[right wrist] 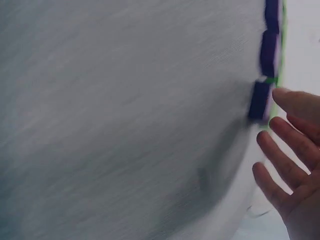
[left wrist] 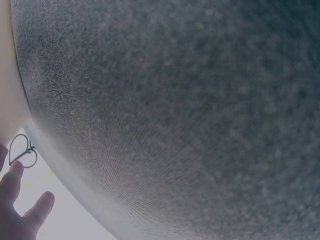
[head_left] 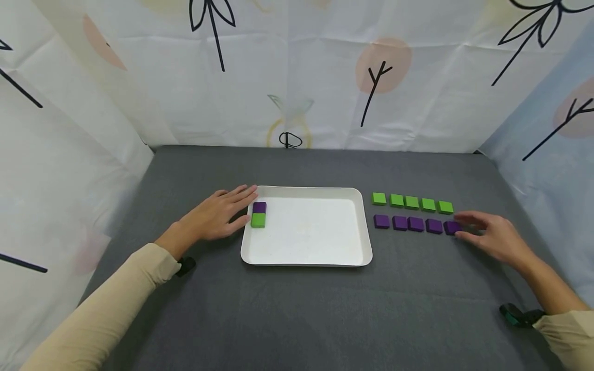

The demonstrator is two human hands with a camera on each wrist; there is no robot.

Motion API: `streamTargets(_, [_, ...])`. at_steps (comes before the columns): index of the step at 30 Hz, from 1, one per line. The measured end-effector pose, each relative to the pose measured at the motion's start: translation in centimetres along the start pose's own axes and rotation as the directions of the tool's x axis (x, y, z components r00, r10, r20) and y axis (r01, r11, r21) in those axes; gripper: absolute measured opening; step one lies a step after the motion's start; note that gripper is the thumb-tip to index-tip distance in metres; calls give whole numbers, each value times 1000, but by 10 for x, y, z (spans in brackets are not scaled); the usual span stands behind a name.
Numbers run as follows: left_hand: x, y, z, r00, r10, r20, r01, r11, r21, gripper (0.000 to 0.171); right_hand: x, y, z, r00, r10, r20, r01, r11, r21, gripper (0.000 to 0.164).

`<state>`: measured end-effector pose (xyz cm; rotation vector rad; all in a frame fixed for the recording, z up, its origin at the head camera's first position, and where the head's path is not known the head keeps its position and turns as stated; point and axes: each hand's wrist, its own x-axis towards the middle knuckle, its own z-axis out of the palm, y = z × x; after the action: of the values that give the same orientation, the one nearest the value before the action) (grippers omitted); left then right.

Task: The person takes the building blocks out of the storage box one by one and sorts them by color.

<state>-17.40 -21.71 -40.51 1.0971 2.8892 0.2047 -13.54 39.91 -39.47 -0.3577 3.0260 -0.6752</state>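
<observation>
A white tray (head_left: 306, 252) lies on the grey table. Inside its left edge, a purple block (head_left: 259, 207) sits directly behind a green block (head_left: 258, 220). My left hand (head_left: 218, 214) rests at the tray's left rim with fingers extended. To the right of the tray, several green blocks (head_left: 411, 202) form a row behind a row of several purple blocks (head_left: 415, 224). My right hand (head_left: 496, 237) is at the right end of these rows, thumb and fingertips right by the last purple block (head_left: 451, 228). In the right wrist view its fingers (right wrist: 285, 157) are spread.
The grey cloth-covered table (head_left: 297, 314) is bordered at the back and both sides by white patterned fabric (head_left: 297, 72). Dark bands with small devices circle both wrists, the right wrist device (head_left: 520, 315) hanging low over the table.
</observation>
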Motion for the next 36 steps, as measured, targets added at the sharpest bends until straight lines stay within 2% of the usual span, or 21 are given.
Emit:
streamTargets(3, [0,0,0,1000,-5,8,5,1000,-2,64,10,-16,-4,999,-32,8,31,999,20,46])
streamTargets(6, [0,1,0,1000,-8,14,8,1000,-5,64,22,-34,-7,995,-96,-14,97,995,39,47])
streamTargets(12, [-1,1,1,1000,-2,8,2,1000,-7,64,58,-71,-6,974,-226,0,226,971,78,47])
streamTargets(17, [-1,1,1,1000,-2,5,2,1000,-3,64,84,-107,-3,960,-275,50,265,952,152,49])
streamTargets(25, [-1,0,0,1000,-4,4,4,1000,-2,64,121,-162,9,920,-362,151,336,926,173,53])
streamTargets(36, [0,-1,1,1000,-4,2,4,1000,-12,64,151,-221,45,873,-440,210,371,879,298,52])
